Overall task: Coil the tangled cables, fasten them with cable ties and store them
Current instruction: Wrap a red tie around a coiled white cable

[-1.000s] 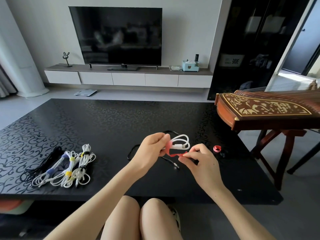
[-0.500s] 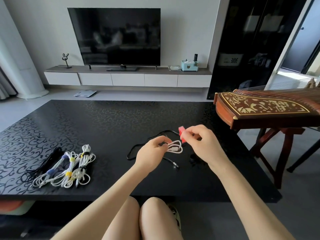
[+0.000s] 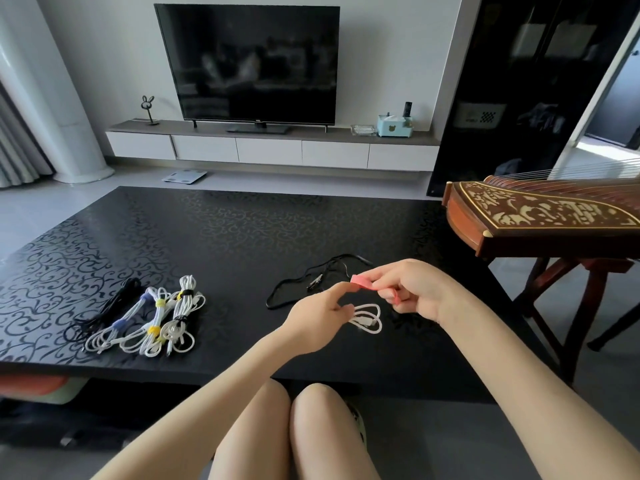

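Pinching the white cable coil [image 3: 367,318] in our left hand [image 3: 317,318], we hold it over the table [image 3: 225,237], its loops stretched sideways toward our right hand [image 3: 417,294]. That hand grips the red tie [image 3: 362,283] just above the coil, so it is the nearer one for wrapping. A loose black cable [image 3: 304,285] lies beyond the coil.

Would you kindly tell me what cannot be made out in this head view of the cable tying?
- White cable: part is hidden inside the left hand, so the loop count is unclear.
- Red tie: one end is covered by the right hand; whether it wraps the cable is unclear.
- Black cable: the plug is too small to identify.
- String instrument: cut off by the right edge.
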